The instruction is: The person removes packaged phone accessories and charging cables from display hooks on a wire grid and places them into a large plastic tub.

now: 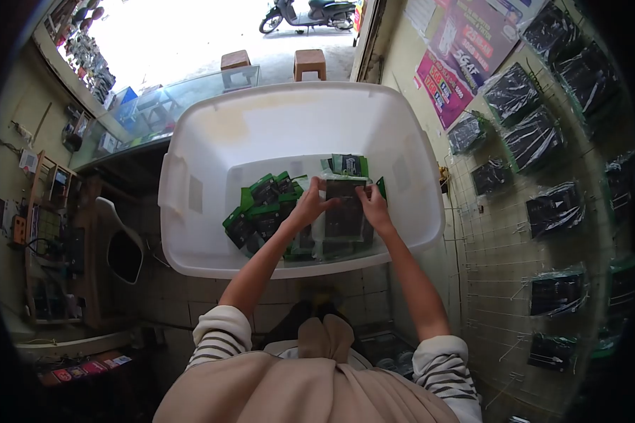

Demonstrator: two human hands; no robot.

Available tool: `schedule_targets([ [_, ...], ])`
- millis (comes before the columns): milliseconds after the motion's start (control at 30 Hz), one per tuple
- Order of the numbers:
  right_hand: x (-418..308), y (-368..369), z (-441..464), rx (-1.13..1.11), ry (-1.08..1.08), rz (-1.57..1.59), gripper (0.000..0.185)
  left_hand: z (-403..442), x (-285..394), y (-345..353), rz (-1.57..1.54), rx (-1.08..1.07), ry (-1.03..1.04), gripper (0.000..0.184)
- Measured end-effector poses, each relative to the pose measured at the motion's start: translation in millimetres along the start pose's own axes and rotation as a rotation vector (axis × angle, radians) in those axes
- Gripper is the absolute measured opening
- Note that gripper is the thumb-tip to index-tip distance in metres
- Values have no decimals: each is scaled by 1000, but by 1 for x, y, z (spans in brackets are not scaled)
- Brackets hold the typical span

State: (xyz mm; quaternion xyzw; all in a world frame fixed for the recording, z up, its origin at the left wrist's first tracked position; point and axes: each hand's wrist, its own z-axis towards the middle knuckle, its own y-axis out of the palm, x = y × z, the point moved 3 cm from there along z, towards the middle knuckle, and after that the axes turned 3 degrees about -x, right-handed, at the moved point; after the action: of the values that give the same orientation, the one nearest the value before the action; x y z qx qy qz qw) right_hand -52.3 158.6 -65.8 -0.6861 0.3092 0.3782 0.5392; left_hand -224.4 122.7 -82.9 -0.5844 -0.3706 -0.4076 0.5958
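Note:
My left hand (309,205) and my right hand (374,207) are over a large white plastic tub (208,120). Between them is a flat dark package in clear plastic (343,215). The fingers of both hands are closed on its upper side edges. Several black-and-green packets (262,211) lie in a loose heap in the tub, mostly to the left of my left hand. Just beyond the held package, another green-edged packet (349,165) rests near the tub's far wall. The held package hides part of the tub's floor.
On the right wall, plastic-wrapped dark packets (535,137) hang from a wire rack (487,254). A glass display counter (155,109) stands behind the tub at left. Two brown stools (310,64) and a parked scooter (307,14) are outside. A white chair (120,240) is at left.

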Motion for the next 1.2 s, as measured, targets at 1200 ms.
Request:
schedule_targets([
  [1200,168,-291,30,1145,-67,-153,57,249,156,337,-805,-285,46,38],
])
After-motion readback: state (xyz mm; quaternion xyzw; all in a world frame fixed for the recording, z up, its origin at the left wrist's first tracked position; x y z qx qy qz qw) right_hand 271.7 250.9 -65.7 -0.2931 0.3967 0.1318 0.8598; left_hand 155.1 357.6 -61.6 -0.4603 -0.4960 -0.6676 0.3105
